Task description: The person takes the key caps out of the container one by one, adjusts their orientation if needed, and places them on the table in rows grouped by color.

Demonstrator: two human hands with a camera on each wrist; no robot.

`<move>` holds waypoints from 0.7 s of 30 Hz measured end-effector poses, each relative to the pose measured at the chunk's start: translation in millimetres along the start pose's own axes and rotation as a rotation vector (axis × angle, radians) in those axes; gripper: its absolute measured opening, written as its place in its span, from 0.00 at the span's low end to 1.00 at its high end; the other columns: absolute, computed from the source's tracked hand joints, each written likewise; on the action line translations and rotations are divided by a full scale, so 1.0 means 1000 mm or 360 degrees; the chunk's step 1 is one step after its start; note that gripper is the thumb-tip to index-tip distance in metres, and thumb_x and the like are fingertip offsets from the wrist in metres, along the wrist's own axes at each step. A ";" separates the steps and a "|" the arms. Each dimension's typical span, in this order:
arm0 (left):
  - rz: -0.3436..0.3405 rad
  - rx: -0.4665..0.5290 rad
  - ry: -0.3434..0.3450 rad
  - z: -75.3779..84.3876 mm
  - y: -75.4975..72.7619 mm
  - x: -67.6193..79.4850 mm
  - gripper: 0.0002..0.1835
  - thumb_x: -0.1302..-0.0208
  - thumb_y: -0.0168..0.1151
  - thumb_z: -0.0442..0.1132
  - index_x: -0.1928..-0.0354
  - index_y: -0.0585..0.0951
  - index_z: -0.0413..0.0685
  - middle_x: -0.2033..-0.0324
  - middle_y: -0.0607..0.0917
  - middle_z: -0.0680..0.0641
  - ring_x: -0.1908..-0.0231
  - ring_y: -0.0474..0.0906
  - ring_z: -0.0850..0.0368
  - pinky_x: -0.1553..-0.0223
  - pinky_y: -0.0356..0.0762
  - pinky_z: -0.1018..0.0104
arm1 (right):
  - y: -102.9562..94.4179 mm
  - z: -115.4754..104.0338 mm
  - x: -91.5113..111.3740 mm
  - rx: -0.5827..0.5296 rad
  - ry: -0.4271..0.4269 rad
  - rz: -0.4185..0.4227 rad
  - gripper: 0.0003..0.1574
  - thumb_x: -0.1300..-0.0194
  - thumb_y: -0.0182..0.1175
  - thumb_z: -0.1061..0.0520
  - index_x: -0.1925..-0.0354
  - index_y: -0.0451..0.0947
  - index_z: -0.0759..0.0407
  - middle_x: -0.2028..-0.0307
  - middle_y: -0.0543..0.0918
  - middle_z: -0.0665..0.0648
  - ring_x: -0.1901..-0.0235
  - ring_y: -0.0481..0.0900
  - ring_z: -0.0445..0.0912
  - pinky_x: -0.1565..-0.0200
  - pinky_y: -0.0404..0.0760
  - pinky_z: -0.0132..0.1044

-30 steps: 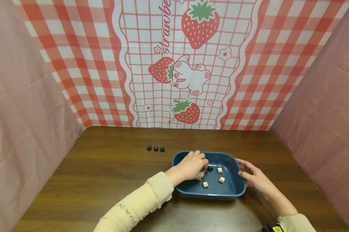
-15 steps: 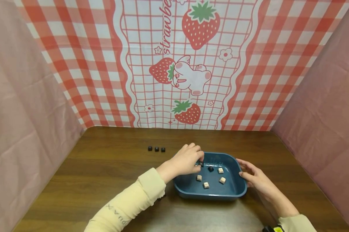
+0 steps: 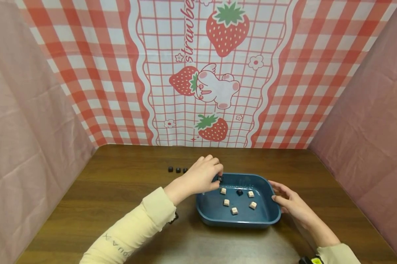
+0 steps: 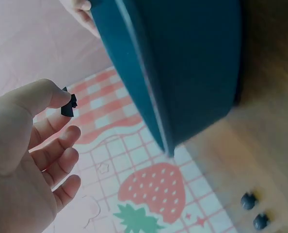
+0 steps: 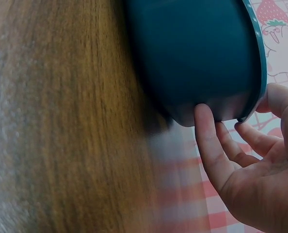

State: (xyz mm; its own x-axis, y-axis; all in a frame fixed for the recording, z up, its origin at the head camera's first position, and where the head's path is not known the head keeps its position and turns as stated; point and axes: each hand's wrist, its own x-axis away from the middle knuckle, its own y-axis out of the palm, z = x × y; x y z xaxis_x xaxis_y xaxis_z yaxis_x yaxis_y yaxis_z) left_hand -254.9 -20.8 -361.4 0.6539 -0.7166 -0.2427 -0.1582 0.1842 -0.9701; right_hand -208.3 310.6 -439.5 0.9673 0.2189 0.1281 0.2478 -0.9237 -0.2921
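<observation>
Between thumb and index finger my left hand (image 3: 201, 176) pinches a black keycap (image 4: 67, 105), above the left back rim of a blue plastic basin (image 3: 238, 223). Inside the basin lie several cream keycaps (image 3: 234, 211) and one black keycap (image 3: 239, 192). At the basin's right end my right hand (image 3: 295, 207) grips the wall, thumb over the rim and fingers against the outside. The right wrist view shows those fingers (image 5: 209, 141) touching the outer wall. Left of the basin, black keycaps (image 3: 170, 169) stand in a short row on the table, the rightmost partly covered by my left hand.
The brown wooden table (image 3: 119, 190) carries the basin near its middle right. A red checked strawberry cloth (image 3: 198, 91) hangs behind the table's back edge. Pink cloths (image 3: 36, 128) close off both sides.
My left hand has lifted the black keycap from inside the basin and moved it left and back to the rim, uncovering cream keycaps. The right hand has stayed at the basin's end.
</observation>
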 end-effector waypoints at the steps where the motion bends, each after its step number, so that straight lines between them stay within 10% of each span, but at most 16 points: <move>1: 0.0007 -0.0005 -0.0001 -0.002 -0.003 0.002 0.09 0.43 0.65 0.49 0.63 0.77 0.58 0.62 0.76 0.56 0.60 0.66 0.58 0.60 0.63 0.64 | 0.000 0.000 0.000 -0.0005 -0.0001 -0.0002 0.39 0.33 0.54 0.58 0.30 0.51 0.62 0.37 0.61 0.75 0.54 0.78 0.52 0.62 0.82 0.47; 21: 0.0232 0.0000 -0.0101 -0.057 -0.024 0.039 0.08 0.47 0.65 0.41 0.65 0.77 0.55 0.64 0.76 0.55 0.62 0.68 0.57 0.61 0.64 0.63 | -0.001 0.000 -0.001 0.0022 0.0003 -0.0009 0.39 0.33 0.54 0.57 0.29 0.50 0.62 0.37 0.61 0.74 0.53 0.77 0.52 0.62 0.82 0.46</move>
State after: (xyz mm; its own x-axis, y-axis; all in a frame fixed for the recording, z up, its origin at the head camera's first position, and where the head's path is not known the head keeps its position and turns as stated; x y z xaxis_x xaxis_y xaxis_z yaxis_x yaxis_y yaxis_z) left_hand -267.6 -91.8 -348.1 0.6693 -0.6385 -0.3798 -0.2549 0.2829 -0.9247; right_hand -209.2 311.5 -439.1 0.9658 0.2234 0.1317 0.2539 -0.9181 -0.3045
